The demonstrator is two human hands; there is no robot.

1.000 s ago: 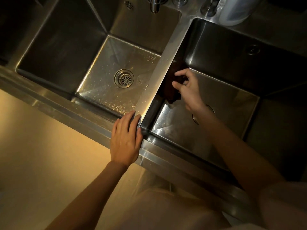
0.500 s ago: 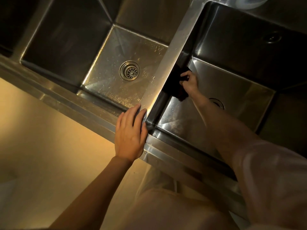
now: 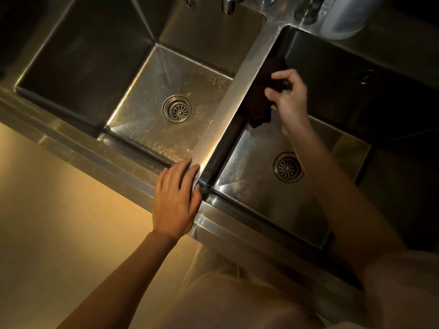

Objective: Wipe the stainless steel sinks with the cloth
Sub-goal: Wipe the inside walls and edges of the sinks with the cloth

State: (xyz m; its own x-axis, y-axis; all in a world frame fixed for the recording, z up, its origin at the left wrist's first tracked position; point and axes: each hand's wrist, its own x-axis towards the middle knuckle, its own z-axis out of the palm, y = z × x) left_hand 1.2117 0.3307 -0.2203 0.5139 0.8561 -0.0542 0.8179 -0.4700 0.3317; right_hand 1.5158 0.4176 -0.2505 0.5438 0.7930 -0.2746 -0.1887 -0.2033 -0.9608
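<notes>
Two stainless steel sinks sit side by side, the left sink (image 3: 152, 119) wet with droplets and the right sink (image 3: 256, 186) darker. A steel divider (image 3: 228, 108) runs between them. My right hand (image 3: 288, 98) grips a dark cloth (image 3: 259, 103) and holds it against the right sink's left inner wall, just under the divider. My left hand (image 3: 177, 198) rests flat on the front rim where the divider meets it, fingers straight.
Each basin has a round drain, the left drain (image 3: 177, 111) and the right drain (image 3: 288, 167). A tap spout (image 3: 227, 4) and a white container (image 3: 344, 17) stand along the back edge. A pale floor lies below the front rim.
My right hand has drawn the cloth higher up the right sink's left wall, away from the basin floor. The right drain is now uncovered. My left hand stays on the rim.
</notes>
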